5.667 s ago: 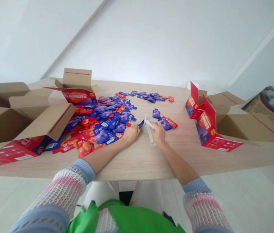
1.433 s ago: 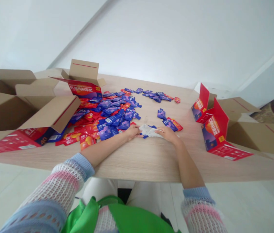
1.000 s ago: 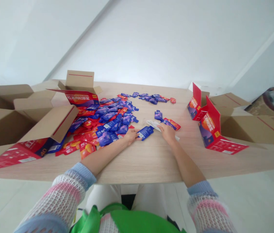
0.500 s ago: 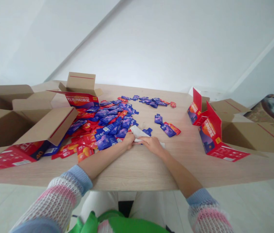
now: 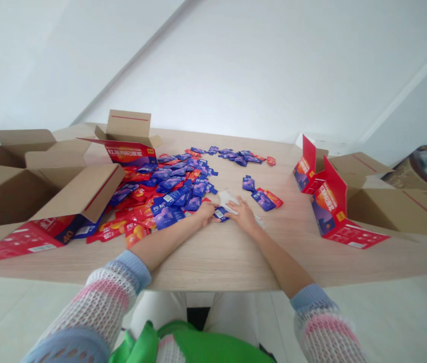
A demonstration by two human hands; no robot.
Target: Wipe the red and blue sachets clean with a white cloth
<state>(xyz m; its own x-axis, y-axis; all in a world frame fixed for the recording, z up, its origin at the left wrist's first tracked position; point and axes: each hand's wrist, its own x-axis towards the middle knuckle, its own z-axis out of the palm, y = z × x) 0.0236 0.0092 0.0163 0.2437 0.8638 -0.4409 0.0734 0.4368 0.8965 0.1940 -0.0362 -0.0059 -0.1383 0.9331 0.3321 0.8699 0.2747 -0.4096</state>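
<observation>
My left hand [image 5: 206,213] and my right hand [image 5: 244,218] meet near the middle of the wooden table [image 5: 217,252]. Between them lie a small blue sachet [image 5: 220,214] and a white pouch [image 5: 229,200]. The left hand's fingers pinch the blue sachet at its left end. The right hand's fingers press down on the white pouch, curled over it. A big heap of blue and red sachets [image 5: 160,189] spreads just left of my left hand.
Open cardboard boxes [image 5: 12,176] with red printed cartons [image 5: 16,239] stand at the left. Two red cartons [image 5: 328,201] and more cardboard boxes [image 5: 394,206] sit at the right. Small groups of sachets [image 5: 262,197] lie beyond my hands, with another sachet row [image 5: 232,154] further back.
Both hands stayed at the table's middle, shifting slightly to the right. The white pouch was turned and moved under my right hand, and a blue sachet sits at my left fingertips.
</observation>
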